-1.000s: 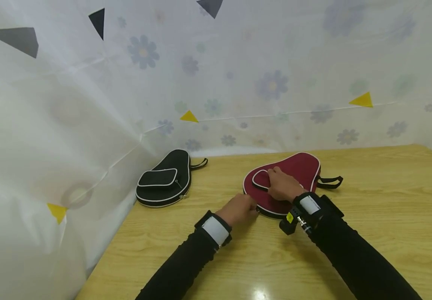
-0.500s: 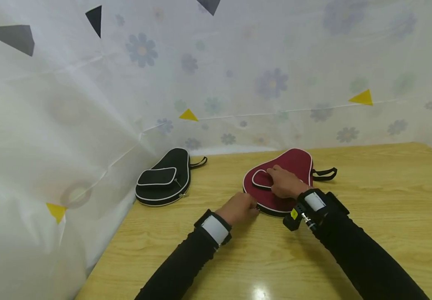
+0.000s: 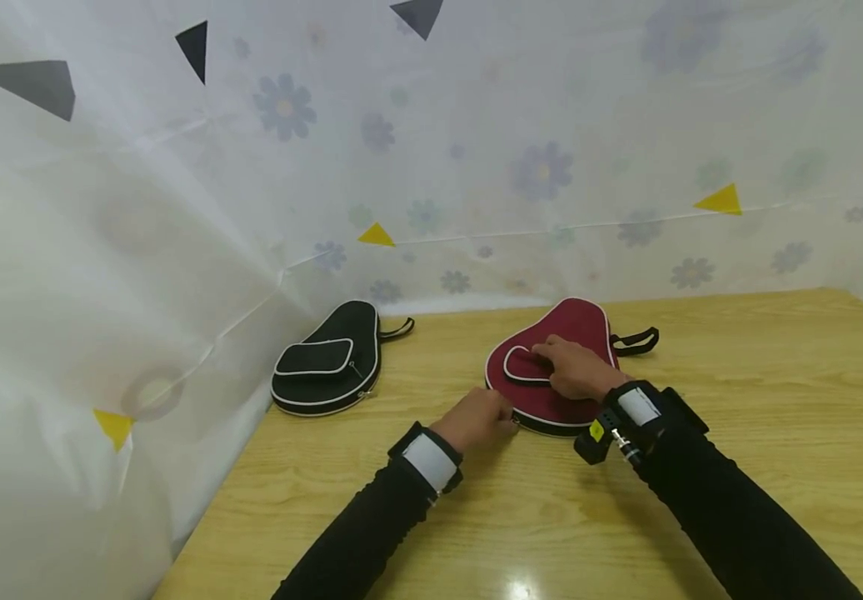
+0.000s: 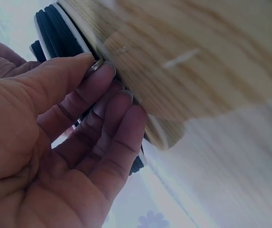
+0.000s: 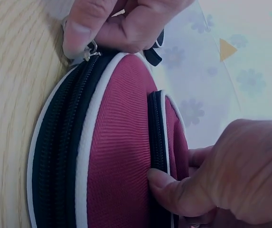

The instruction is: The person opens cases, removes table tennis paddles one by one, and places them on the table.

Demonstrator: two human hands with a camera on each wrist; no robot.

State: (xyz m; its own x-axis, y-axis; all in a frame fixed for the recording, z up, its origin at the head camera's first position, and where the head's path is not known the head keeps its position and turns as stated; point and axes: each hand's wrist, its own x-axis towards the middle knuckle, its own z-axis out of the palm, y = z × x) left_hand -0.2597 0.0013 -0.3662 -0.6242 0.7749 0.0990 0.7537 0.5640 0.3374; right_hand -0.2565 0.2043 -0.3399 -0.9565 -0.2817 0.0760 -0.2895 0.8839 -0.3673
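A red, white-piped table tennis bat case (image 3: 574, 321) lies flat on the table, its front pocket (image 3: 525, 367) facing up. My left hand (image 3: 475, 418) is at the case's near left edge. In the left wrist view its thumb and forefinger pinch a metal zipper pull (image 4: 95, 67), the other fingers curled beside it. My right hand (image 3: 580, 367) grips the pocket from above. The right wrist view has its thumb on the pocket's black zipper side (image 5: 157, 137), the other fingers mostly hidden behind. A dark zipper (image 5: 64, 137) runs along the case's side wall.
A black bat case (image 3: 330, 354) of the same shape lies at the back left, with its own pocket and wrist loop. The red case's black strap loop (image 3: 636, 342) sticks out to the right. A flowered white sheet (image 3: 476, 192) hangs behind the wooden table (image 3: 776, 400).
The red case's narrow end and strap have swung left while its near left edge stays by my left hand. My right hand has shifted slightly right; my left hand has barely moved.
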